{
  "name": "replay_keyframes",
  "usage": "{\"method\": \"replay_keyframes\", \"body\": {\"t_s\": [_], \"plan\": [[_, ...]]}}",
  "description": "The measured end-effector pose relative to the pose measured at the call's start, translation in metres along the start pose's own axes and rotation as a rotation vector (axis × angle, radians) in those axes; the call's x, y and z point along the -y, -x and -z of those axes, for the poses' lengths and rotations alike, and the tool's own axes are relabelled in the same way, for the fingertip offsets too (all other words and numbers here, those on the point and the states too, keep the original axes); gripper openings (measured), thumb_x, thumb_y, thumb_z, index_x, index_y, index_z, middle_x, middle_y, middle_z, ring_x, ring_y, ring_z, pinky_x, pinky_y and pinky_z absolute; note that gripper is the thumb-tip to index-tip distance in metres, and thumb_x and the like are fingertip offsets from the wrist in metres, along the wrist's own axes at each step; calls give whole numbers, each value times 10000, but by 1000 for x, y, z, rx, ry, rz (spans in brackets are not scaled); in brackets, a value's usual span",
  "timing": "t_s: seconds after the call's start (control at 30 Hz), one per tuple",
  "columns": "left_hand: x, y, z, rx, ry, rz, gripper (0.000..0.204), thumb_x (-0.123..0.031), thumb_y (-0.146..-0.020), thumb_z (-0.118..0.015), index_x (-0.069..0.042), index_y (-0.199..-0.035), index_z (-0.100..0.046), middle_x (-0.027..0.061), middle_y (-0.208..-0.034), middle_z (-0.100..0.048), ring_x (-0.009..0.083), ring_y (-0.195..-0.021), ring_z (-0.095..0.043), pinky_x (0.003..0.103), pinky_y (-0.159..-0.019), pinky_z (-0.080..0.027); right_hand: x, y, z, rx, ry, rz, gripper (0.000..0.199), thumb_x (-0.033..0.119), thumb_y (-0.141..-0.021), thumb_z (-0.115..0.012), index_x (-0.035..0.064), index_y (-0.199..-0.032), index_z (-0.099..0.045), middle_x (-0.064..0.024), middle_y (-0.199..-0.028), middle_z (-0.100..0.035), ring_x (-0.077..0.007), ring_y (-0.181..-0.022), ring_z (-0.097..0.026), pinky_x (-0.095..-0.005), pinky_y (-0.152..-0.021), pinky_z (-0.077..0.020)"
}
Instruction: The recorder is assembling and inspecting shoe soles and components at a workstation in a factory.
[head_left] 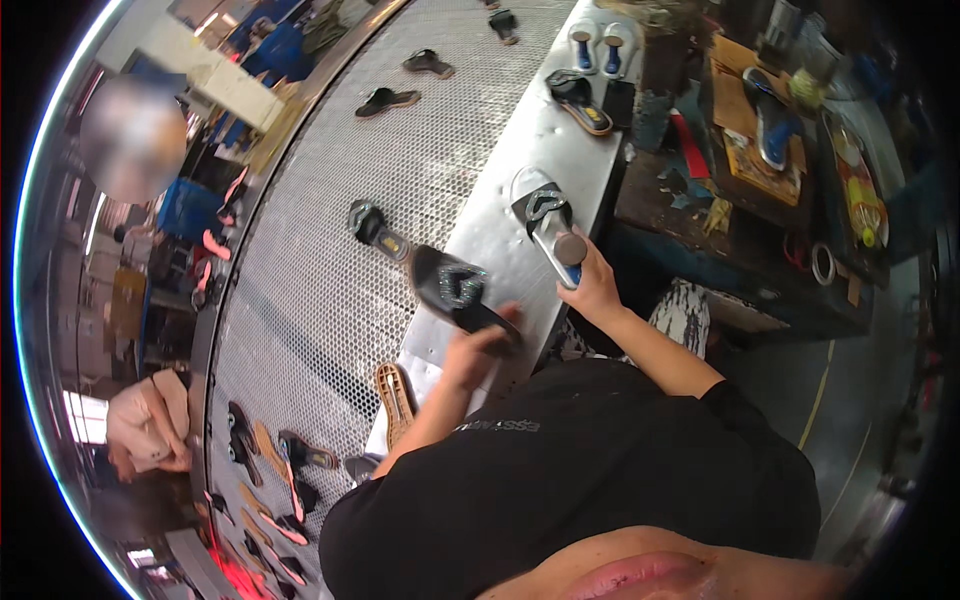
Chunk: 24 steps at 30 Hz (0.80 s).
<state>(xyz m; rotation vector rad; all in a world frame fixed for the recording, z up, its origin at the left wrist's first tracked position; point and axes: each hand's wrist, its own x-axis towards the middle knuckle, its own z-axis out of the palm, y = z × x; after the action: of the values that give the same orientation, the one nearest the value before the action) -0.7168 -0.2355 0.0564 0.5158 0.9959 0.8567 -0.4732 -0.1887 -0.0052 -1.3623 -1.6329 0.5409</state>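
Holding a piece in each hand, a worker stands at a metal ledge (488,230) beside a mesh belt (320,200); the left hand (475,350), blurred, is closed around the heel end of a dark sandal (435,280) with a glittering heart on its strap; the right hand (597,288) grips the lower end of a pale shoe form (545,238) that wears a similar heart-trimmed strap; the sandal lies left of the form and closer to the worker's body, the two apart; both long axes slant from upper left to lower right, the form's the steeper; the left hand is the nearer to the body, the right sits farther out; a second sandal (380,235) lies on the belt by the first one's toe, though whether they touch cannot be told; a tan sole (394,400) rests beside the left forearm; up the ledge lie a black sandal (580,100) and two upright forms (598,48); on the dark table (700,250) to the right, a long tray (835,165) holds yellow and pale items too small to make out; near it a blue-and-dark form (770,125) lies over a yellowish board (750,172).
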Motion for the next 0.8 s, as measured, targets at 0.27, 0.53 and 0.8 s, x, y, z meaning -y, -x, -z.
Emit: {"method": "replay_keyframes", "body": {"t_s": [0.27,0.53,0.8], "plan": [[7,-76,4,222,157,60,306,-95,-861,-577,61,-1123,-588,166,-1092,-645,290,-1065,-623,439,-1021,-457,69,18,60,77,-330,-104,452,42,-695,-744,67,-1040,-452,-143,-1237,-595,-327,-1261,-522,-393,-1011,-411],[-12,-101,-105,123,72,-192,558,-506,-938,-520,-23,-1213,-569,132,-1109,-635,261,-1008,-617,393,-932,-485,83,59,103,136,-459,51,493,47,-699,-743,64,-1082,-432,-145,-1318,-543,-354,-1347,-431,-408,-1031,-398],[20,-118,-210,947,-605,-115,371,-276,-948,-624,15,-1174,-576,78,-1052,-644,164,-982,-597,320,-881,-474,87,101,122,-579,47,-55,510,-33,-695,-743,27,-1087,-422,-208,-1325,-504,-286,-1187,-520,-401,-1013,-387]]}}
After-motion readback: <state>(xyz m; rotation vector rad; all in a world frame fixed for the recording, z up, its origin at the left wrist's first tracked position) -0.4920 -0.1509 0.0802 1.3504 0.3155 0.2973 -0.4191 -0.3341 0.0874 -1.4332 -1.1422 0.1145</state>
